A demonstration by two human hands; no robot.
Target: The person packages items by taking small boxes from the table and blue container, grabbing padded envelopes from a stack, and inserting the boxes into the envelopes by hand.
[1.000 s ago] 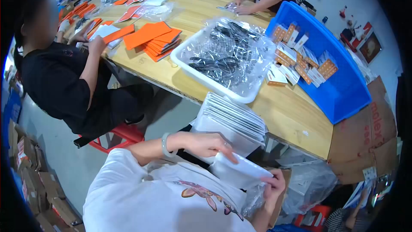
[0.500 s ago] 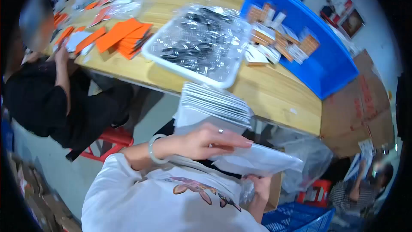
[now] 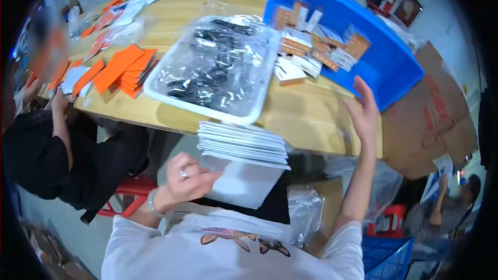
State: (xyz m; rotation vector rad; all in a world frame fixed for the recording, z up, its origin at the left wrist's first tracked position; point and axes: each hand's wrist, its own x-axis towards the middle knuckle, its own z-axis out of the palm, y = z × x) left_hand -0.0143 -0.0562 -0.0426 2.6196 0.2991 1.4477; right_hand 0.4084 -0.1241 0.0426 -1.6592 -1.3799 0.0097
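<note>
My left hand (image 3: 191, 177), with a ring on one finger, hovers beside a stack of white envelopes (image 3: 244, 179) on my lap. Its fingers are curled together and I see nothing in them. My right hand (image 3: 364, 110) is raised over the right end of the table, fingers apart and holding nothing. Just beyond it is a large blue bin (image 3: 394, 80), tilted toward me, with small orange-and-white boxes (image 3: 316, 41) spilling at its mouth. A white tray (image 3: 199, 111) of clear-bagged black items (image 3: 207, 67) stands in front of me.
Orange packets (image 3: 119, 70) lie on the wooden table (image 3: 311, 124) to the left, near a seated person in black (image 3: 36, 150). A cardboard box (image 3: 430, 114) stands right of the table. A blue crate (image 3: 386, 256) and clear plastic bags (image 3: 306, 212) are low on my right.
The white envelope between my hands has gone from them. My right hand has risen from low on the right toward the blue bin; my left has drawn back left. The view has shifted.
</note>
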